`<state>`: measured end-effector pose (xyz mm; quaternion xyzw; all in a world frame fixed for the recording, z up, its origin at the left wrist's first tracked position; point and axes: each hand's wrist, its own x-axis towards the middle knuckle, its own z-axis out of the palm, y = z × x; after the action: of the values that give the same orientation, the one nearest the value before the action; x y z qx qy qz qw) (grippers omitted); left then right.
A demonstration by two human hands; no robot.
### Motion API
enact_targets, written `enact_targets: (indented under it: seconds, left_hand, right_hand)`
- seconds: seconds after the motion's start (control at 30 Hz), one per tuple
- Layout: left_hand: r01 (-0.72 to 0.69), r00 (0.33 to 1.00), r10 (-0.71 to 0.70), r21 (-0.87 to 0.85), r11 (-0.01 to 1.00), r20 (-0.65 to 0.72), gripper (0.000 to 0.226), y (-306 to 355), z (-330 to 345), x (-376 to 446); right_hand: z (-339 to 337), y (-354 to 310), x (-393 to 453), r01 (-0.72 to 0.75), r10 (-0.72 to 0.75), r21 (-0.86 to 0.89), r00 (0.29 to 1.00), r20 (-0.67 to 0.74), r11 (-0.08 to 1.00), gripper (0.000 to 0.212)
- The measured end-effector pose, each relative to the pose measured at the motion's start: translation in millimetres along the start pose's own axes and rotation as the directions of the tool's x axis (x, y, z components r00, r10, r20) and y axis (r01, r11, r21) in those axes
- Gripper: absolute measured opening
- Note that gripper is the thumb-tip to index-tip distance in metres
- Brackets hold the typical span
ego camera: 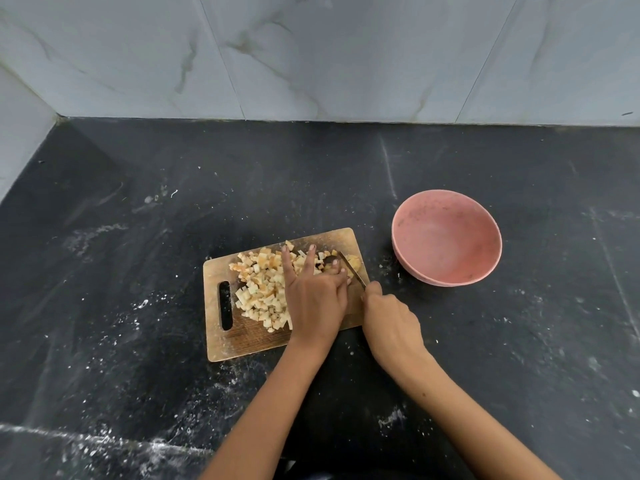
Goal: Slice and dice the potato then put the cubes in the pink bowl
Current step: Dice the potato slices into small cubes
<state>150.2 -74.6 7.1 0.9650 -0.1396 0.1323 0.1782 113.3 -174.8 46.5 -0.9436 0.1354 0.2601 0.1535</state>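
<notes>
Wooden cutting board holds pale potato cubes; left hand (fingers splayed) steadies them, right hand grips knife.

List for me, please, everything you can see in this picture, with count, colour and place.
wooden cutting board: one, light brown, with a handle slot at its left end, on the counter in the middle.
diced potato cubes: a pile too many to count, pale yellow, on the board's left and middle.
uncut potato piece: one, yellow, at the board's right end beside the blade.
knife: one, thin metal blade, over the board's right end.
pink round bowl: one, empty, on the counter right of the board.
black stone counter: one, with white specks.
grey marble wall tiles: behind the counter.
left hand: on the cubes, fingers spread.
right hand: grips the knife.
</notes>
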Motion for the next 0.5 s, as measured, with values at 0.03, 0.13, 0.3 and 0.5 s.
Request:
enact_targets:
  seconds: [0.03, 0.13, 0.3, 0.5]
  left_hand:
    - [0.003, 1.0, -0.003, 0.0, 1.0, 0.003, 0.009, 0, 0, 0]
    - [0.016, 1.0, -0.016, -0.006, 1.0, 0.01, 0.01, 1, 1, -1]
    - [-0.002, 1.0, 0.002, -0.006, 1.0, 0.007, 0.009, 1, 1, -2]
    - [-0.04, 0.999, 0.04, 0.0, 0.999, -0.01, 0.011, -8, -3, -11]
  right_hand:
    - [3, 3, -2, -0.007, 0.007, -0.008, 1.0, 0.016, 1.0, 0.029]
    - [10, 15, -16, -0.027, 0.028, -0.017, 0.998, 0.056, 0.999, 0.03]
    - [9, 29, -32, -0.034, 0.03, 0.041, 0.995, 0.098, 0.999, 0.012]
    - [-4, 19, -26, 0.047, -0.042, 0.111, 0.998, -0.045, 0.993, 0.019]
